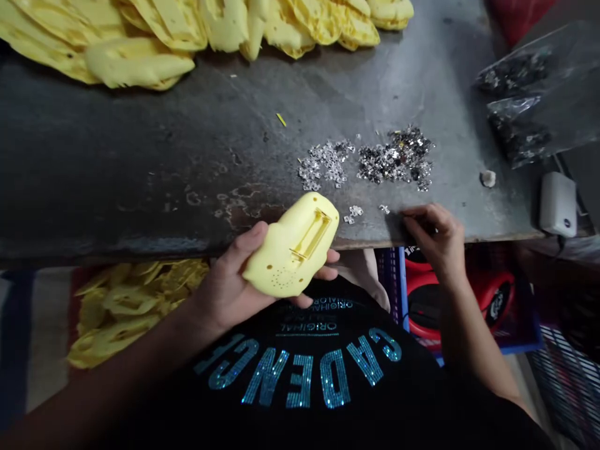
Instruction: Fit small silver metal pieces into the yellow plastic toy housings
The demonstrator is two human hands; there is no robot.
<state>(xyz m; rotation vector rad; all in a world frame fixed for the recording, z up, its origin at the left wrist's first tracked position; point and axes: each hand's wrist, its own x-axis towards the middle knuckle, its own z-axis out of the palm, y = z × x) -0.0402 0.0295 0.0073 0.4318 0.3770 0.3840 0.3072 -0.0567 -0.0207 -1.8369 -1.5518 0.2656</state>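
Observation:
My left hand [234, 275] is wrapped round a yellow plastic toy housing [281, 262], held tilted in front of the table edge. Its face towards me has an open battery compartment, a few screw holes and a cluster of small speaker holes. At the front edge of the table, my right hand [438, 234] has thumb and fingers pinched together; anything between the tips is too small to make out. Just left of those fingertips lies a small metal contact piece [384, 209], with a few more metal contacts [354, 214] farther left.
Behind these lie a pile of silvery contacts [325, 164] and a darker pile [398, 159]. Yellow shells [140, 62] line the back; more yellow pieces [126, 306] are below left. At right are plastic bags [520, 125], a white device [557, 203] and a blue crate [398, 281].

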